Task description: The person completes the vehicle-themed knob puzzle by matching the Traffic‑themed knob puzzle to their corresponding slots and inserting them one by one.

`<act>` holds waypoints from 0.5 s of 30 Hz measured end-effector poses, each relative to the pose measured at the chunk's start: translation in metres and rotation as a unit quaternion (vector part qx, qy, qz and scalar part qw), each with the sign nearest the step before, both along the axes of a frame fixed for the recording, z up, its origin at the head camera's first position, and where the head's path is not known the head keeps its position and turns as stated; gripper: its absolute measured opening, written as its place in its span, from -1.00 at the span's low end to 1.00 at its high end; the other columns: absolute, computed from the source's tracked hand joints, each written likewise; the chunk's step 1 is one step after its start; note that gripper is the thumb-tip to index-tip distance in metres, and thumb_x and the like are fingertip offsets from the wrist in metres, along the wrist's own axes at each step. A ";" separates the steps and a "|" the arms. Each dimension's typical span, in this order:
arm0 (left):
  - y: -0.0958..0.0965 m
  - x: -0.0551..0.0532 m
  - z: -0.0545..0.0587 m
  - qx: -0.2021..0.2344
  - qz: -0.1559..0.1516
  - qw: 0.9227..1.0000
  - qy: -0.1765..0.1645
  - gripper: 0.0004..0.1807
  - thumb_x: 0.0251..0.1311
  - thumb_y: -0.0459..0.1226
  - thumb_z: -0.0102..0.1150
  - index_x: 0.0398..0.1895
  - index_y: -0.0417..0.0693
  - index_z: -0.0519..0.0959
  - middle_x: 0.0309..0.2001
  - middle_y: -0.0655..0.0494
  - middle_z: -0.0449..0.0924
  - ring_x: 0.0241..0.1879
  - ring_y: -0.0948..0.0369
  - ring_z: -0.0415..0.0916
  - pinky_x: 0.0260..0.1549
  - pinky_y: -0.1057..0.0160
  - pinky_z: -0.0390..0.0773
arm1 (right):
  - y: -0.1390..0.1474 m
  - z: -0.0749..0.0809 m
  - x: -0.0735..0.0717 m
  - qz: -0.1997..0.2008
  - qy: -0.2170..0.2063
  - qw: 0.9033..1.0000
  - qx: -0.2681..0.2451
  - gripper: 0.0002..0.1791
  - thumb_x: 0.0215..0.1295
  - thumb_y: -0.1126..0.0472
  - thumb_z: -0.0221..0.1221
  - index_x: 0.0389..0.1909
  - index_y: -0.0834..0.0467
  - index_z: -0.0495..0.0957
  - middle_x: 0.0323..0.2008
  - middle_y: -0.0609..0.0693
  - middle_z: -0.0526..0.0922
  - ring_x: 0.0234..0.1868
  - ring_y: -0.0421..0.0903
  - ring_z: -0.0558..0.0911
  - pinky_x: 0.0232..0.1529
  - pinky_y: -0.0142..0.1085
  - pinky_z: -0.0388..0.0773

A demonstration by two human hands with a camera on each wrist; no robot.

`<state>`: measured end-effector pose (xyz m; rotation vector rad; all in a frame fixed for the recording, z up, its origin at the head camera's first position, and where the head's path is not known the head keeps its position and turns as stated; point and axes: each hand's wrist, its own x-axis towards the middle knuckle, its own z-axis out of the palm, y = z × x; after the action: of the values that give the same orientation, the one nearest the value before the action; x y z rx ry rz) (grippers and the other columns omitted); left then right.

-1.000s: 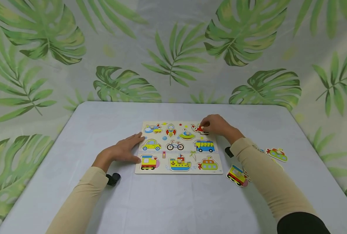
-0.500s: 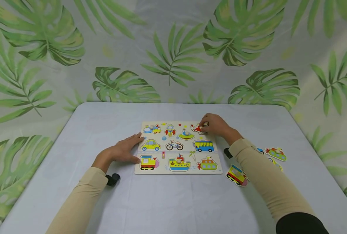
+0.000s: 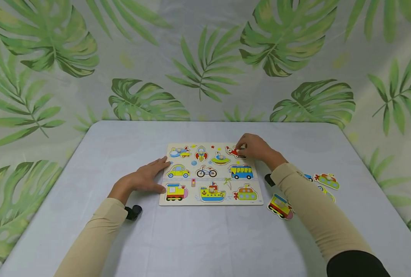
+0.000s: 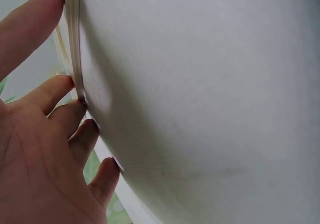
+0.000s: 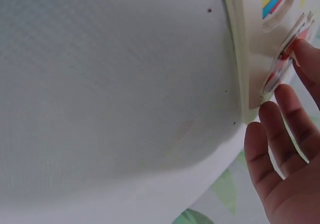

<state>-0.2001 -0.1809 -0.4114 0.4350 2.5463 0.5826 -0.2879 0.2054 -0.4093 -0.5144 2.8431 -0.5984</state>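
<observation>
A wooden peg puzzle board (image 3: 210,206) printed with vehicles lies flat in the head view. My left hand (image 3: 146,177) is at its left edge, fingers stretched out; the left wrist view shows the fingertips (image 4: 90,126) touching the board's side. At the top right corner of the board, my right hand (image 3: 257,148) pinches a red helicopter piece (image 3: 231,152), which sits over the helicopter picture and is partly covered by the fingers. In the right wrist view the helicopter piece (image 5: 275,77) lies against the board's face, and the other fingers are loosely extended.
Right of the board lie loose pieces: a train (image 3: 280,207), a submarine (image 3: 326,181) and others partly hidden under the right sleeve. An airplane (image 3: 180,152), a rocket (image 3: 201,154), a flying saucer (image 3: 220,158) and a ship (image 3: 212,192) with knobs sit on the board.
</observation>
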 end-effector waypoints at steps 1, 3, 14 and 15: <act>0.000 0.000 0.000 -0.001 0.000 1.000 0.000 0.04 0.07 -0.10 0.42 0.59 0.05 0.04 0.64 0.00 -0.20 0.61 -0.14 -0.22 0.46 -0.36 -0.01 | 0.000 0.000 0.000 -0.001 0.000 1.000 0.003 -0.80 0.29 0.18 0.25 -0.18 0.18 0.74 0.04 0.15 0.62 0.03 0.09 0.57 0.09 0.00 0.54; 0.000 0.000 -0.001 -0.001 -0.002 1.000 0.000 0.04 0.07 -0.10 0.42 0.59 0.05 0.04 0.64 -0.01 -0.20 0.61 -0.14 -0.22 0.46 -0.36 -0.01 | -0.001 0.000 -0.001 -0.005 -0.003 1.000 0.006 -0.80 0.29 0.18 0.26 -0.18 0.18 0.75 0.04 0.15 0.61 0.04 0.09 0.56 0.10 0.00 0.54; 0.000 -0.001 -0.001 -0.005 -0.001 1.000 -0.005 0.04 0.08 -0.10 0.40 0.59 0.06 0.03 0.64 0.00 -0.22 0.61 -0.13 -0.24 0.47 -0.36 -0.03 | -0.002 0.005 -0.001 0.011 -0.016 1.000 0.022 -0.76 0.31 0.18 0.24 -0.10 0.19 0.73 0.07 0.18 0.58 0.08 0.12 0.54 0.14 0.02 0.51; 0.000 -0.001 -0.002 -0.005 -0.002 1.000 -0.004 0.04 0.08 -0.09 0.41 0.59 0.06 0.03 0.64 -0.01 -0.22 0.61 -0.14 -0.24 0.46 -0.37 -0.03 | -0.002 0.006 0.000 0.012 -0.020 0.999 0.024 -0.75 0.32 0.18 0.23 -0.07 0.19 0.72 0.08 0.19 0.57 0.08 0.12 0.54 0.14 0.02 0.51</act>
<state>-0.2009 -0.1805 -0.4130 0.4333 2.5383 0.5690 -0.2882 0.2034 -0.4037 -0.5211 2.8021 -0.5302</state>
